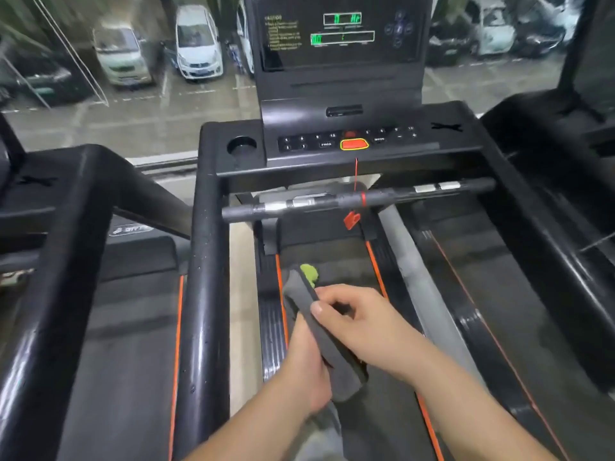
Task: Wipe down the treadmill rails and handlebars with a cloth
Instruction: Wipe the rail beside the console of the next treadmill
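Both hands sit at 6 o'clock, over the black treadmill belt [379, 424]. My left hand [306, 367] grips the dark grey folded cloth w/ lime-green corner [336, 361] from below. My right hand [366, 324] pinches its upper edge btwn thumb and fingers. The cloth tilts toward 11 o'clock, off every rail. The black front handlebar w/ silver sensor pads [359, 198] crosses at 12, a red safety clip [351, 220] just below it. The glossy black left side rail [204, 294] is at 9.

Two hands [306, 371] [361, 324], one cloth [299, 291], three treadmills [339, 94] [133, 327] [499, 294].
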Tool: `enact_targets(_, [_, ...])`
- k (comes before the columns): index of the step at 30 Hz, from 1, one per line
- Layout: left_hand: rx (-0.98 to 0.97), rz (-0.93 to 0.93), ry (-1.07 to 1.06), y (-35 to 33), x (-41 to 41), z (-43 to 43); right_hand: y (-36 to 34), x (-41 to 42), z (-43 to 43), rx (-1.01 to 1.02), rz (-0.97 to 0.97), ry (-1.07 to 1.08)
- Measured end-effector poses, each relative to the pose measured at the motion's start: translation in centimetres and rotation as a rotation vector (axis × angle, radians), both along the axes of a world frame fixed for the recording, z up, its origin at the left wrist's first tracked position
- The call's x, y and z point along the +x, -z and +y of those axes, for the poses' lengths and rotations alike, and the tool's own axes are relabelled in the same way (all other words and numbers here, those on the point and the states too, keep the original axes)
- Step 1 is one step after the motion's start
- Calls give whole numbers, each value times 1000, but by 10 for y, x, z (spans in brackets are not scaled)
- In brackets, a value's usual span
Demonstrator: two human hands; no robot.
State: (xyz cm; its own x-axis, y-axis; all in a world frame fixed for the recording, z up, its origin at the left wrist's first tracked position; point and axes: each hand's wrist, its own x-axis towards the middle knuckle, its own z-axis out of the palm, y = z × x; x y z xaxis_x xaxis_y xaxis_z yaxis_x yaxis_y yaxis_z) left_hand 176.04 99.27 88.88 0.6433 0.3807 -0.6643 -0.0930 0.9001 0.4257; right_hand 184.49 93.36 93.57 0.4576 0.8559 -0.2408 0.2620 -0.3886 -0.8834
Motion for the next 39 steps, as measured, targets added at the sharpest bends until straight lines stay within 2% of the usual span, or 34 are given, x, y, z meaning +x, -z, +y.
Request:
enact_targets(3, [23,40,-1,8,53,21,1,52,21,-52,-137,9])
enact_targets(5, [42,78,-23,14,78,34,-1,82,32,-88,-133,-16])
enact_targets(9, [108,6,12,7,114,67,-14,125,65,-87,137,-94])
enact_targets(11, [106,-57,9,0,113,82,-16,137,82,-101,206,-135])
enact_targets(15, [93,91,-169,0,106,110,-14,142,127,-165,443,-256])
enact_targets(17, [71,96,-244,-6,95,116,-4,137,143,-179,459,-320])
enact_targets(21, [19,164,-470,-15,81,118,20,122,162,-190,328,-428])
enact_targets(24, [81,258,-548,-24,75,112,40,120,179,-33,-81,-630])
enact_targets(26, [138,268,-569,-26,64,110,44,115,185,65,-213,-715])
enact_targets(28, [158,274,-598,-26,48,111,44,108,186,153,-220,-731])
enact_targets(31, [221,267,-622,-30,18,115,39,85,186,258,-125,-760])
enact_targets(34, [334,293,-632,-41,-29,116,35,52,193,408,-182,-766])
enact_targets(36, [417,438,-620,-42,-71,110,39,21,197,450,-272,-827])
enact_targets(39, [575,1046,-504,-11,-141,98,69,-31,200,383,-428,-1059])
